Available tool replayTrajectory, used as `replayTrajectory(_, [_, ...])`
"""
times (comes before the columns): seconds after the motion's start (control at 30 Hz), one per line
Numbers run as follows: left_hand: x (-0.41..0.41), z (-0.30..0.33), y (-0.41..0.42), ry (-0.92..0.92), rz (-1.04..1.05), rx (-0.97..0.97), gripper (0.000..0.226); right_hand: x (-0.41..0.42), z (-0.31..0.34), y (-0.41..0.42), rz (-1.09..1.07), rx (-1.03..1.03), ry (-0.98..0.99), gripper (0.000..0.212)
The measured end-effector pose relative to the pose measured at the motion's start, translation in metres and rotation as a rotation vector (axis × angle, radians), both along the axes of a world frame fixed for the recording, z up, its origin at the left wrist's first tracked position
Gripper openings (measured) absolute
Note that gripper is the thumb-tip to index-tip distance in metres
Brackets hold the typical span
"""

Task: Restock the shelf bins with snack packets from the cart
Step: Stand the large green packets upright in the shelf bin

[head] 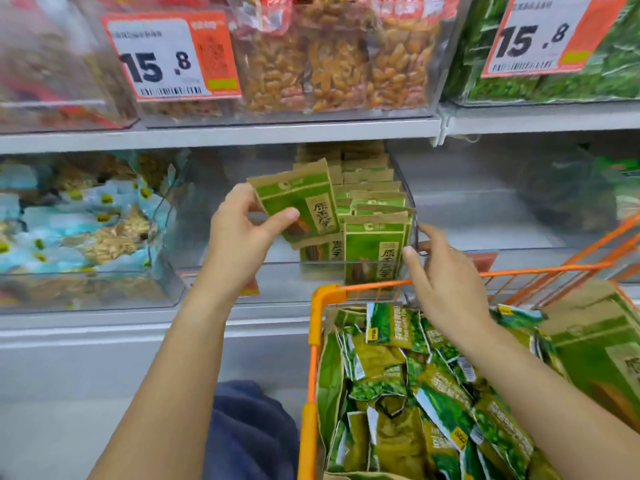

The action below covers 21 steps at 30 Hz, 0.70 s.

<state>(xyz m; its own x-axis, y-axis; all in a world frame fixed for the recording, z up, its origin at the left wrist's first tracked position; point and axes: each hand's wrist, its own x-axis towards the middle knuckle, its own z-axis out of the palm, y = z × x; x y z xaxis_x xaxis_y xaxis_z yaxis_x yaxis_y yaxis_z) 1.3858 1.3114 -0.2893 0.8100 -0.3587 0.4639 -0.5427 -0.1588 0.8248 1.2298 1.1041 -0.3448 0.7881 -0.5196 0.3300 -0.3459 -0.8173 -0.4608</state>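
My left hand (242,230) grips a green-and-tan snack packet (301,199), held tilted in front of the clear middle shelf bin (410,202). Inside that bin several matching packets (374,251) stand upright in rows on its right side. My right hand (446,275) hovers at the bin's front right corner, fingers relaxed and spread, holding nothing. Below, the orange cart (320,313) is filled with several green snack packets (415,375).
A bin of blue packets (86,223) sits to the left, and a dim clear bin (571,188) to the right. The upper shelf holds bins of orange snacks (332,64) with price tags (166,57). A large tan-green bag (602,344) lies in the cart's right side.
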Motion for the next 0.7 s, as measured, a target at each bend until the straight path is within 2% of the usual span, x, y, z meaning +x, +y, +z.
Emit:
replayTrajectory(0.13, [-0.003, -0.016, -0.020, -0.127, 0.124, 0.253, 0.026, 0.001, 0.001, -0.001, 0.002, 0.018, -0.015, 0.060])
replayTrajectory(0.33, [0.001, -0.031, -0.028, -0.038, 0.153, 0.444, 0.044, -0.002, 0.000, 0.000, 0.028, 0.048, 0.014, 0.059])
replayTrajectory(0.47, [-0.004, -0.031, -0.025, 0.030, 0.180, 0.564, 0.077, -0.005, 0.017, -0.005, 0.086, 0.230, 0.018, 0.052])
replayTrajectory(0.53, [-0.010, -0.022, -0.018, -0.040, 0.231, 0.514, 0.086, -0.012, 0.038, -0.005, 0.086, 0.272, -0.051, 0.045])
replayTrajectory(0.57, [-0.017, -0.013, -0.013, -0.082, 0.242, 0.418, 0.079, -0.019, 0.049, -0.002, 0.104, 0.256, -0.078, 0.038])
replayTrajectory(0.63, [-0.030, 0.007, -0.004, -0.057, 0.085, 0.207, 0.052, -0.040, 0.068, 0.008, 0.251, 0.280, -0.059, 0.022])
replayTrajectory(0.7, [-0.044, 0.022, 0.006, 0.209, -0.331, 0.174, 0.036, -0.067, 0.076, 0.027, 0.500, 0.380, 0.092, 0.032])
